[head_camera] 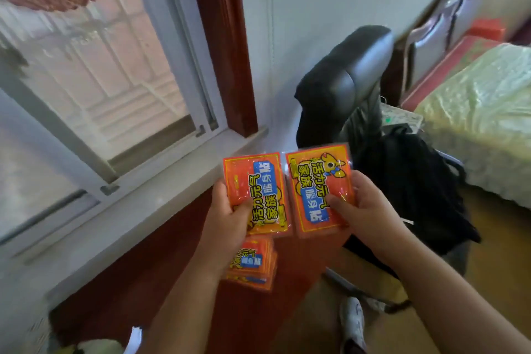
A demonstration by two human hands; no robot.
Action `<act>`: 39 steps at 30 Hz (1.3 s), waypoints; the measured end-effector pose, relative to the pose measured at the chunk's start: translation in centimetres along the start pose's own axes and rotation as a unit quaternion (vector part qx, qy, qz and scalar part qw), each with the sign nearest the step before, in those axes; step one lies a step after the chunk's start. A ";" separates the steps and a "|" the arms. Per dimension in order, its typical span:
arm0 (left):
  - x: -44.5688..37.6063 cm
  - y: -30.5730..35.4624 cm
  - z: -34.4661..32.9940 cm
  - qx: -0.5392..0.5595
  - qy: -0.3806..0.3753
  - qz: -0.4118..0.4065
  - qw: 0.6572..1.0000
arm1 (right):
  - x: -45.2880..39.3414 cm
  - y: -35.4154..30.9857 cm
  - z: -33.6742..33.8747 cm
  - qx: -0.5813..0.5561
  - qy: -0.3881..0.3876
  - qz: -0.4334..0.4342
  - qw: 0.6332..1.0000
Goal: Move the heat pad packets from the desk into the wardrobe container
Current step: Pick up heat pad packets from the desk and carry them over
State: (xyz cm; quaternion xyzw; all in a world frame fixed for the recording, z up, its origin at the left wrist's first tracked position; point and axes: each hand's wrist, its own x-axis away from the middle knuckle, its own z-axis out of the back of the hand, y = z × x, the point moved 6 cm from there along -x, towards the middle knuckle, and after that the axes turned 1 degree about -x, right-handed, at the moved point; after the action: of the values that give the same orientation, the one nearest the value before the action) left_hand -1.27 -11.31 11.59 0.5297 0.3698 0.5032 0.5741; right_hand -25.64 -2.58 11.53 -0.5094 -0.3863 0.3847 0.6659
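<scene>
Fingers (340,201) of both hands on glossy orange heat pad packets (319,191).

Two packets side by side, left packet (254,192) beside right packet (319,190), a stack (253,264) below them, chair (344,86) behind.

Daylit interior, wide-angle view with motion blur.
Soft light enters through the window (94,72); straight lines bow toward the edges; glare glints on the packets (319,190); the chair (344,80) is smeared.
</scene>
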 end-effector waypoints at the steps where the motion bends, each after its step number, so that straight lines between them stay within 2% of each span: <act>1: 0.2 0.4 -1.1 -0.003 -0.020 0.001 1.000 | 1.0 0.5 1.5 -0.006 0.028 -0.006 1.000; 7: 2.3 3.4 -11.0 -0.028 -0.157 -0.024 0.987 | 8.7 2.3 11.7 -0.049 0.194 -0.046 0.979; 13: 6.4 5.6 -22.1 -0.026 -0.284 -0.044 0.958 | 17.5 3.8 20.5 -0.077 0.306 -0.065 0.947; 19: 13.5 7.6 -34.2 -0.037 -0.394 -0.067 0.916 | 28.1 7.2 29.9 -0.098 0.448 -0.076 0.885; 23: 19.1 8.9 -40.9 -0.038 -0.452 -0.084 0.887 | 34.6 8.9 35.0 -0.107 0.516 -0.077 0.846; 29: 26.5 10.3 -48.8 -0.011 -0.512 -0.076 0.855 | 41.5 9.3 41.0 -0.123 0.574 -0.058 0.807; 39: 33.6 10.4 -57.9 -0.026 -0.591 -0.076 0.802 | 48.8 11.4 46.4 -0.122 0.637 -0.101 0.755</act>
State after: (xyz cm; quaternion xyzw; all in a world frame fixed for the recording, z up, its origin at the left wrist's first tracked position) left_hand -51.30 34.23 15.87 0.6797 -0.0155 0.0566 0.7312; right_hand -49.28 61.47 14.84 -0.6715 0.0341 -0.1485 0.7252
